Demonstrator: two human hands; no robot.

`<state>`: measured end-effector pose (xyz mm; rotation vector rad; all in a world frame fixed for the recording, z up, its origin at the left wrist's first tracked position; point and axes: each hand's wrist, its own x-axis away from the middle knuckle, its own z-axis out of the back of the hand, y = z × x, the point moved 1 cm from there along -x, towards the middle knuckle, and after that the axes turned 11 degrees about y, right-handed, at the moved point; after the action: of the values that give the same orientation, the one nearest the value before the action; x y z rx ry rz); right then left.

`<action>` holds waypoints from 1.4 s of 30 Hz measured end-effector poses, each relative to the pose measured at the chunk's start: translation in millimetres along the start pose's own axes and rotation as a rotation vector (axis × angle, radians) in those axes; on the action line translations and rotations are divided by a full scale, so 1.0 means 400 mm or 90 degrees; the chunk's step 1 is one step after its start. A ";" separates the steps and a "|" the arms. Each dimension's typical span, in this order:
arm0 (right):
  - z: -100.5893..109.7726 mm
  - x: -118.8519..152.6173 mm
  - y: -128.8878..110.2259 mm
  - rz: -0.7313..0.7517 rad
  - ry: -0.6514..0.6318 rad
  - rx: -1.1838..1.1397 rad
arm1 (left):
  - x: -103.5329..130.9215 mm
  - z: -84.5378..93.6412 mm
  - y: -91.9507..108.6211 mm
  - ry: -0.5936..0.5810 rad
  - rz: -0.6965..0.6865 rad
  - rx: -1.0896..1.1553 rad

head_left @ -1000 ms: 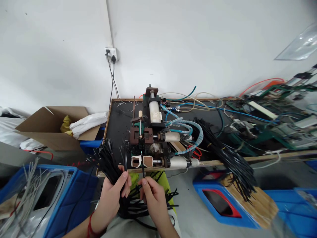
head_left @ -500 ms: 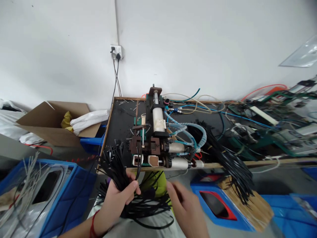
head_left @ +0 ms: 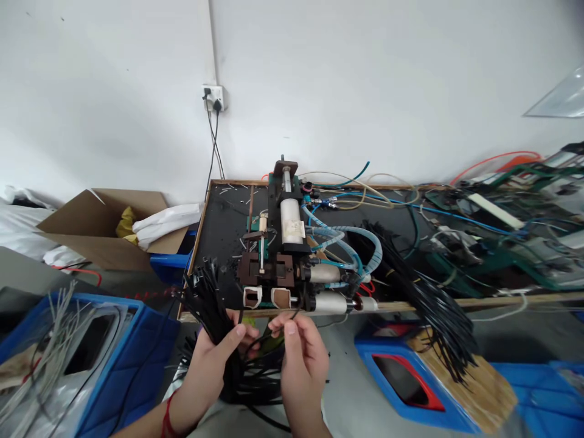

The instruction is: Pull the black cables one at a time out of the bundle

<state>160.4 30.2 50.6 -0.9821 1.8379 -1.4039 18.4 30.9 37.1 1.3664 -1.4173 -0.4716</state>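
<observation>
My left hand point(head_left: 212, 362) is closed round a thick bundle of black cables point(head_left: 207, 301), whose cut ends point up past the bench's front edge. The lower part of the bundle loops over my lap. Close beside it, my right hand point(head_left: 303, 365) pinches a thin black cable point(head_left: 295, 313) between thumb and fingers, just below the machine. That pneumatic machine point(head_left: 292, 222) has a white cylinder and blue air hoses. At its front, two pale-edged jaws point(head_left: 280, 297) stand apart with no cable between them.
Another black cable bundle point(head_left: 420, 298) hangs over the bench's front edge on the right. Blue crates point(head_left: 132, 365) stand at both sides below the bench. An open cardboard box point(head_left: 91, 243) sits at the left. Further machines point(head_left: 493, 243) fill the bench's right end.
My right hand has moved left and up towards my left hand and now pinches a cable. The cable ends that lay at the jaws have come away from them.
</observation>
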 end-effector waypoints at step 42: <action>0.021 0.031 0.103 -0.506 -0.219 -0.458 | -0.042 -0.024 0.036 0.015 -0.107 0.056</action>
<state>153.1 21.9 8.2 -2.3426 1.7648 -0.8172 16.0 53.3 45.7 1.5650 -1.3231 -0.5056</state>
